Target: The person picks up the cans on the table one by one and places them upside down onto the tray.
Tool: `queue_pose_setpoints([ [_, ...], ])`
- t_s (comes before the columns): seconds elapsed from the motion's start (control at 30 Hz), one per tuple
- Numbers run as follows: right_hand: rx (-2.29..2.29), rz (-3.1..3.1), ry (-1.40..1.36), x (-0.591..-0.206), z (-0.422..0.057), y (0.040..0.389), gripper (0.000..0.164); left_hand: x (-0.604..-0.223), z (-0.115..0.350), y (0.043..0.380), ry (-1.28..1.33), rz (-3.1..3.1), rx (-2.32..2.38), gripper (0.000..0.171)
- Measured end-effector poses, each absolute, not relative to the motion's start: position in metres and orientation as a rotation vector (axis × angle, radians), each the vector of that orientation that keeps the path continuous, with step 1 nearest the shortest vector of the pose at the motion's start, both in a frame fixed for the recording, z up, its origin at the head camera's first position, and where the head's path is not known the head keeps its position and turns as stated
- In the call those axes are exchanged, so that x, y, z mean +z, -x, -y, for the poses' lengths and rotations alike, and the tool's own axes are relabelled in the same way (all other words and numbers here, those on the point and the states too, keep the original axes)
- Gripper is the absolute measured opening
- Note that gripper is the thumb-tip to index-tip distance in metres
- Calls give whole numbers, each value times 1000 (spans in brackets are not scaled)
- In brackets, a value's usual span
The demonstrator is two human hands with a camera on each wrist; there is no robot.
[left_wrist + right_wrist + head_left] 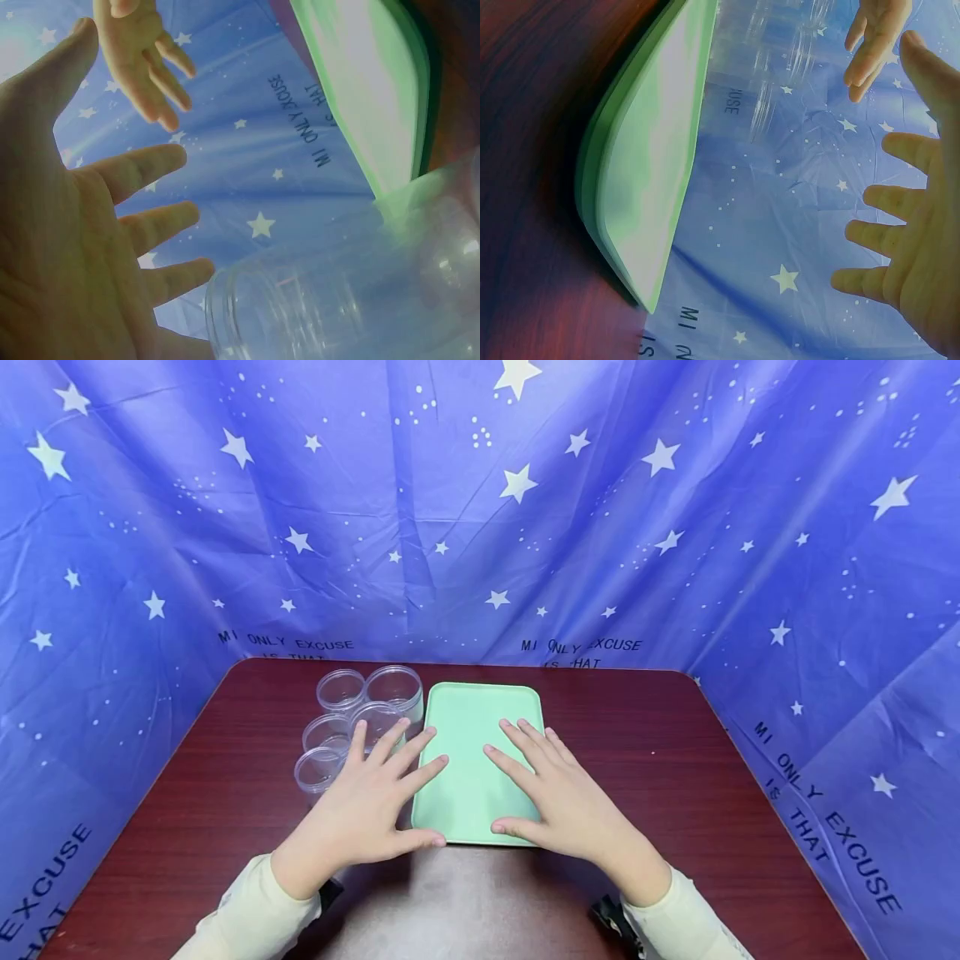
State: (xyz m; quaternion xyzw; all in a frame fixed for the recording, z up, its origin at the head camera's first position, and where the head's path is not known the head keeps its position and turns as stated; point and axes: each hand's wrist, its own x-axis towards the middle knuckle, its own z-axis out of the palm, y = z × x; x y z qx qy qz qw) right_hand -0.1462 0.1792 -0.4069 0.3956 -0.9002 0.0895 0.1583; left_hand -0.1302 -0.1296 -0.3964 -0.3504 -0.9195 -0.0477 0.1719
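Note:
My left hand hovers with spread fingers between the clear jars and the green tray's left edge. Beneath its fingertips stand several clear, round, open-topped plastic jars, grouped left of the tray. One jar looms close to the fingers in the left wrist view. Over the right side of the pale green tray my right hand is held with fingers spread, gripping nothing. The tray lies flat with its long side pointing away from me. In the right wrist view a gap shows between the right hand and the tray.
A dark red wooden table carries everything. Blue cloth with white stars and printed words hangs behind the table and on both sides. A tiny white speck lies on the table at the right.

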Motion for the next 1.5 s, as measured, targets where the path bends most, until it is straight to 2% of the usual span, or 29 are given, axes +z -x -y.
queue_pose_setpoints([
  [0.4, 325, 2575, -1128, -401, -181, 149, 81, -384, 143, 136, 943, 2626, -119, 78],
  [0.73, 444, 2588, -1090, -403, -180, 149, 59, -371, 159, 140, 953, 2676, -124, 63],
  [1.17, 499, 2600, -1060, -402, -180, 146, 53, -372, 173, 141, 932, 2787, -156, 62],
  [1.5, 492, 2607, -1054, -403, -180, 145, 49, -371, 175, 144, 944, 2783, -91, 53],
])
